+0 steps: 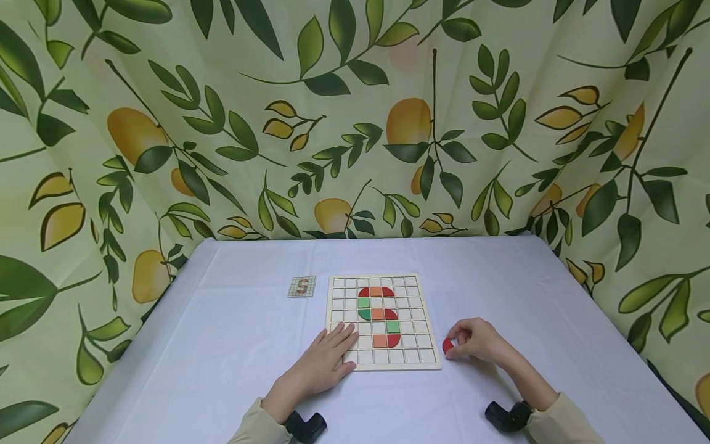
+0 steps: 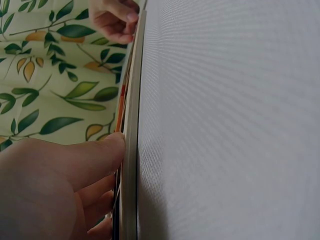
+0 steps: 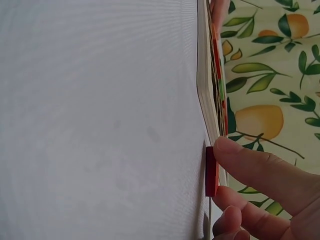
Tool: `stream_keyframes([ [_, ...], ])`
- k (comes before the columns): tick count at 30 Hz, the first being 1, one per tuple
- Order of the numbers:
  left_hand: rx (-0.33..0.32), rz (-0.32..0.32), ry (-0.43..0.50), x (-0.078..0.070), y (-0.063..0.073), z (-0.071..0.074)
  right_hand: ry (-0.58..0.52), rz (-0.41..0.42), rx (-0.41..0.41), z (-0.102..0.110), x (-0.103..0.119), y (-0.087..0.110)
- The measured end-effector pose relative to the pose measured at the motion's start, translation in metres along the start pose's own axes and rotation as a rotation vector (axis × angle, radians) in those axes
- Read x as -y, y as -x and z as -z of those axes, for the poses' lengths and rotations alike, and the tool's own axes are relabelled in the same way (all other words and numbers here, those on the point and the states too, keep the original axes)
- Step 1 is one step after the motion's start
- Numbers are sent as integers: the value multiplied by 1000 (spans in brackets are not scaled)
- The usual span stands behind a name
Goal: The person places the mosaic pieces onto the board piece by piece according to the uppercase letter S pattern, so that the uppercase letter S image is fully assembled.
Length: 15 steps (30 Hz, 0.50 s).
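A square wooden grid board (image 1: 413, 298) lies on the white-covered table, with red, orange and green tiles (image 1: 377, 314) set into its cells in an S-like shape. My left hand (image 1: 320, 365) rests with extended fingers over the board's near left corner, its thumb at the near edge. Just off the board's right side, my right hand (image 1: 478, 340) pinches a red tile (image 1: 447, 346) with a curved edge. In the right wrist view this tile (image 3: 212, 172) is on edge-on display close to the cloth, between thumb and fingers.
A small gridded card (image 1: 302, 287) bearing an S pattern lies left of the board. White cloth (image 1: 222, 345) covers the table. Behind it hangs a curtain (image 1: 355, 142) printed with leaves and fruit. Black devices (image 1: 507, 417) sit at both wrists.
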<state>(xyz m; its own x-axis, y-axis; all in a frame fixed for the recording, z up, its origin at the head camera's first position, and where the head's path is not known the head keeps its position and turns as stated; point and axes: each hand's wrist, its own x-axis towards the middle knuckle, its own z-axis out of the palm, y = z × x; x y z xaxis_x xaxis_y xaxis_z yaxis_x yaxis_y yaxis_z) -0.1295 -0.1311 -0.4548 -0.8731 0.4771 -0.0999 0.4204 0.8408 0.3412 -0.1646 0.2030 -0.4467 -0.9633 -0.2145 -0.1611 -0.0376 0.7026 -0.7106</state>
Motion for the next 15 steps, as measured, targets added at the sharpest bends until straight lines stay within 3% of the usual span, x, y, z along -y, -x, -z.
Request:
stream_keyframes([
  [15, 2, 2, -5, 1, -1, -2, 4, 27, 0, -4, -1, -3],
])
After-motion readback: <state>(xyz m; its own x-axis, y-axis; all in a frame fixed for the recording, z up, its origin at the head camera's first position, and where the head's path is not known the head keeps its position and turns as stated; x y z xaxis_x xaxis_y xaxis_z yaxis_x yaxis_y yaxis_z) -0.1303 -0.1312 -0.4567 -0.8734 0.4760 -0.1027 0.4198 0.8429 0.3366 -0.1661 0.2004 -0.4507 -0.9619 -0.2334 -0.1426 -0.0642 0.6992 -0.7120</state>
